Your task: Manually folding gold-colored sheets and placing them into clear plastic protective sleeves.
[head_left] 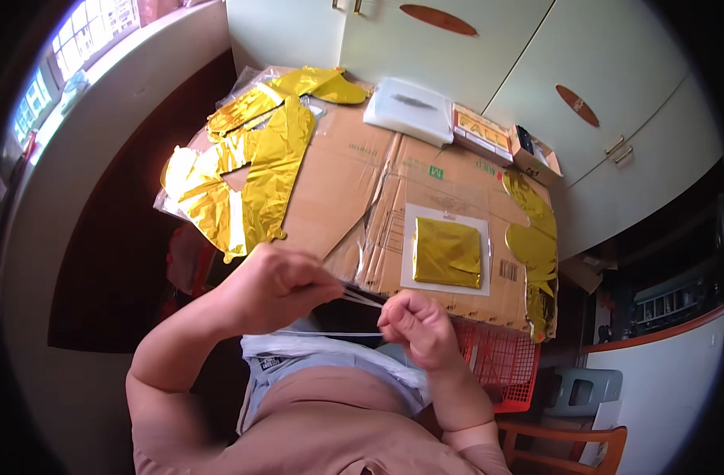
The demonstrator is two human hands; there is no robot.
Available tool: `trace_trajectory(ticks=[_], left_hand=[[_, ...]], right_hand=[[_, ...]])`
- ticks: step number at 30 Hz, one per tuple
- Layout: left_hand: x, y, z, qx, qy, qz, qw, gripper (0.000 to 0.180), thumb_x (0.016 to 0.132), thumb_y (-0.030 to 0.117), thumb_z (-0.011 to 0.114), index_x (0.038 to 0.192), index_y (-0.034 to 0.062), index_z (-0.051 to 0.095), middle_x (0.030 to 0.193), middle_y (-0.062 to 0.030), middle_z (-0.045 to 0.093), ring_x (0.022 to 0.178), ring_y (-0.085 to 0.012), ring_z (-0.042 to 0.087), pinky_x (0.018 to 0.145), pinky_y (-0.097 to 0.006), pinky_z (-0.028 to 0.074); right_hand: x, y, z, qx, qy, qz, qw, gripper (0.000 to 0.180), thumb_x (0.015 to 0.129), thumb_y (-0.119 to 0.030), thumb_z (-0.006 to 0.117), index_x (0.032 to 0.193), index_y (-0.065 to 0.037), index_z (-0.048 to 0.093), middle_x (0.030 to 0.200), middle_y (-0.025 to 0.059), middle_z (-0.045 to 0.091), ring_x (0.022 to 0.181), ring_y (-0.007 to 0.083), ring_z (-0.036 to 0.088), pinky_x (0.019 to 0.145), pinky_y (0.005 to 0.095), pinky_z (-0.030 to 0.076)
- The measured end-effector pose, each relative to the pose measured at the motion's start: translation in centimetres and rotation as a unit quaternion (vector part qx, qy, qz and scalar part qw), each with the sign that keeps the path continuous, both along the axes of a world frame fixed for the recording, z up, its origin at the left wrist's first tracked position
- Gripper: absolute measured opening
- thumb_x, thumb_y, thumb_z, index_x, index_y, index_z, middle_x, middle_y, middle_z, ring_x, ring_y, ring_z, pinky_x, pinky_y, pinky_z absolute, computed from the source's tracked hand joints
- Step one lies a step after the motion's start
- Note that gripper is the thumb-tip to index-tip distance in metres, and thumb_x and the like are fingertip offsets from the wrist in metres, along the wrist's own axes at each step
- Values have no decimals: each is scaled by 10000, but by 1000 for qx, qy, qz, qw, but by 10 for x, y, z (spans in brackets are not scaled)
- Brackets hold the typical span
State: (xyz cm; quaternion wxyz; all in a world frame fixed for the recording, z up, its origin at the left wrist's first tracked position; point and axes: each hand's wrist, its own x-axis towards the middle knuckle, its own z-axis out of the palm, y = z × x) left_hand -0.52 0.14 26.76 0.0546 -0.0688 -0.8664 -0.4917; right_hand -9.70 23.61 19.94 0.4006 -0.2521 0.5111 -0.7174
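Observation:
Just above my lap, in front of the cardboard's near edge, my left hand (286, 289) and my right hand (417, 324) are close together with fingers pinched. Between them runs a short, thin white string (363, 298), gripped at either end. A second white strand stretches level below it, from near my waist toward my right hand; whether it is the same string I cannot tell. Beyond my right hand, a folded gold foil sheet (447, 252) lies on a clear flat packet. Flat gold foil balloons (263, 170) spread over the left side of the cardboard.
A large brown cardboard sheet (330, 186) covers the work surface. At its back are a white plastic-wrapped pack (409, 111) and small boxes (482, 134). Another gold foil balloon (532, 241) hangs along the right edge. Below stand a red basket (504, 368) and wooden chair (568, 443).

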Motion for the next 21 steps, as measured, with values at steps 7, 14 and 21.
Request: trace_trajectory(ticks=[7,14,21], left_hand=[[24,13,-31,333,-247,-268,870,227,906,175,641,959,-42,676,842,-92,676,646,-113,629,574,-227,509],[4,33,-16,68,181,116,974,69,862,33,643,895,-18,676,789,-139,681,620,-193,666,533,-279,529],[13,46,-17,329,-80,-141,931,144,921,73,567,952,-10,680,878,-92,701,515,-105,577,467,-223,460]], right_hand=[[-10,-13,62,29,430,-9,902,114,889,-113,647,836,-13,630,684,45,560,606,136,541,565,256,429],[22,-18,14,10,451,18,892,65,881,-86,634,849,-30,626,745,78,584,619,204,567,559,291,453],[-33,-16,42,-22,407,-92,909,101,898,-99,606,826,-28,604,714,91,575,608,200,569,559,292,450]])
